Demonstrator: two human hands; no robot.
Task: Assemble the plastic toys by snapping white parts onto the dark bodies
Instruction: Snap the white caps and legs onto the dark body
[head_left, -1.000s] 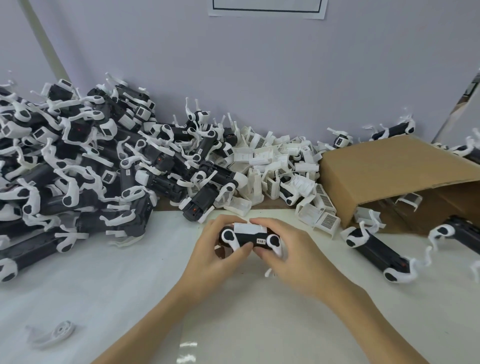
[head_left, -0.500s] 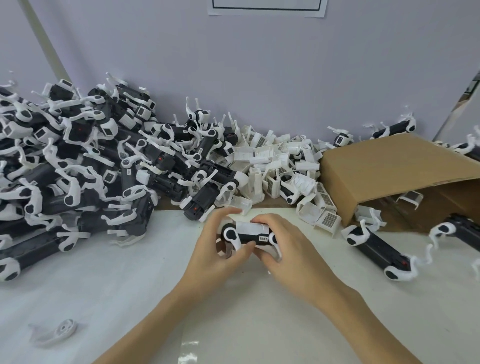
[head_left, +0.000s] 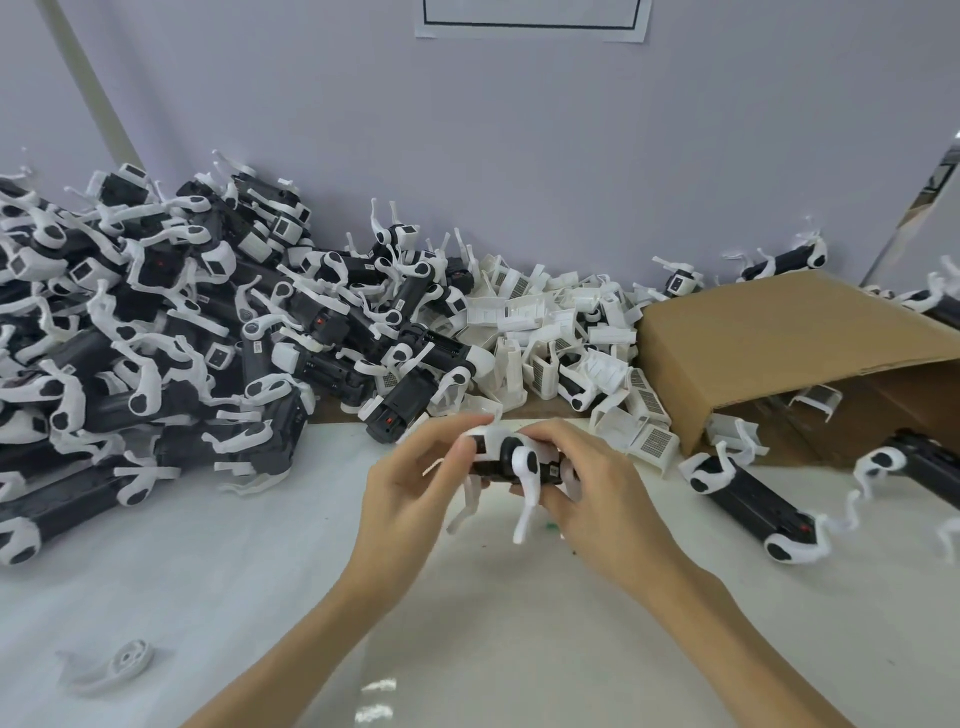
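Note:
A small dark toy body (head_left: 511, 460) with white legs and a white cover is held between both hands just above the white table. My left hand (head_left: 415, 480) grips its left end, thumb and fingers curled round the white cover. My right hand (head_left: 597, 486) grips the right end, fingers wrapped over the top. White legs hang down below the body. A heap of loose white parts (head_left: 561, 338) lies right behind the hands.
A large pile of dark bodies with white legs (head_left: 156, 322) fills the left and back. A tipped cardboard box (head_left: 769, 348) lies at right, with two dark toys (head_left: 753, 501) in front of it. A single white leg piece (head_left: 111, 665) lies near left.
The toy has been lifted and turned in my hands; its white legs now point down toward the table, and both hands have shifted slightly right.

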